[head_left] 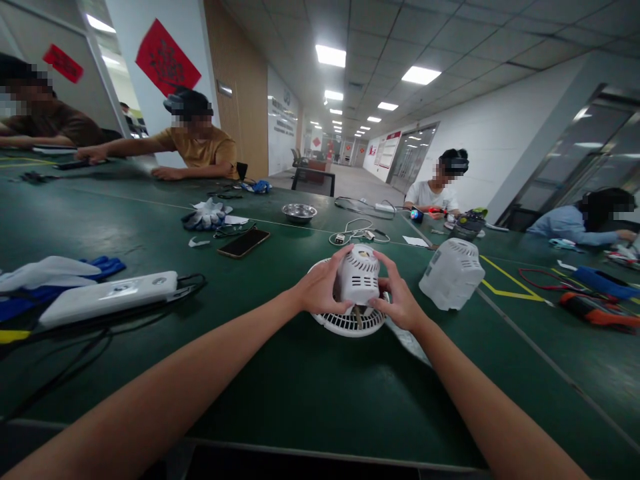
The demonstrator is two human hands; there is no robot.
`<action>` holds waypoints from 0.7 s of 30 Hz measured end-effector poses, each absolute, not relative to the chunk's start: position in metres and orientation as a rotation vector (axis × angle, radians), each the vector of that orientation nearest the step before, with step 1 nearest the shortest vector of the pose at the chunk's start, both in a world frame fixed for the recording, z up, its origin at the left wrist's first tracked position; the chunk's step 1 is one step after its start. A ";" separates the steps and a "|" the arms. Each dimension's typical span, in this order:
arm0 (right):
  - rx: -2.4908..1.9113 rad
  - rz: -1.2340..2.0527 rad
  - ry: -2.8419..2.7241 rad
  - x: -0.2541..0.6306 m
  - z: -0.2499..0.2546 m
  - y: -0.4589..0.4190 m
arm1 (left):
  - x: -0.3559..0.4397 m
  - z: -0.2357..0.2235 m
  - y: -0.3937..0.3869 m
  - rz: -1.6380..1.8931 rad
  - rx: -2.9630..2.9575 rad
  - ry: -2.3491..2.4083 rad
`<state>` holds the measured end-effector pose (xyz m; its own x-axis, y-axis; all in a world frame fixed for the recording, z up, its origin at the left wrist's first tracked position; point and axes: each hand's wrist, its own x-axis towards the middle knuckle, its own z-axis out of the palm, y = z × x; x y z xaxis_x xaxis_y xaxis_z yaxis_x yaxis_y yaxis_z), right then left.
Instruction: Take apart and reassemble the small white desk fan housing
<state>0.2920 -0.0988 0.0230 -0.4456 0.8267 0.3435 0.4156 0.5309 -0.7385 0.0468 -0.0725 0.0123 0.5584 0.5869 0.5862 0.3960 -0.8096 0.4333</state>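
Note:
Both my hands grip a white vented plastic housing (361, 275) that looks like a small fan's motor cover. My left hand (327, 285) wraps its left side, thumb at the lower edge. On the opposite side my right hand (400, 297) holds it between thumb and fingers. Beneath it lies a round white fan grille (345, 325), face down on the green table (280, 393). A short brownish part shows below the housing's front edge. Whether the housing touches the grille is hidden by my hands. To the right stands a translucent white plastic container (453, 275).
Left are a white power bank-like box (113, 297) with black cables, gloves (55, 273) and a phone (244, 243). A metal bowl (299, 213) and white cable (357, 231) lie beyond. An orange multimeter (597, 312) is at right. Several people sit around the table.

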 end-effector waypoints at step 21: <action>-0.873 0.805 -2.008 0.291 0.019 -0.097 | 0.044 0.004 -0.058 1.102 2.661 0.721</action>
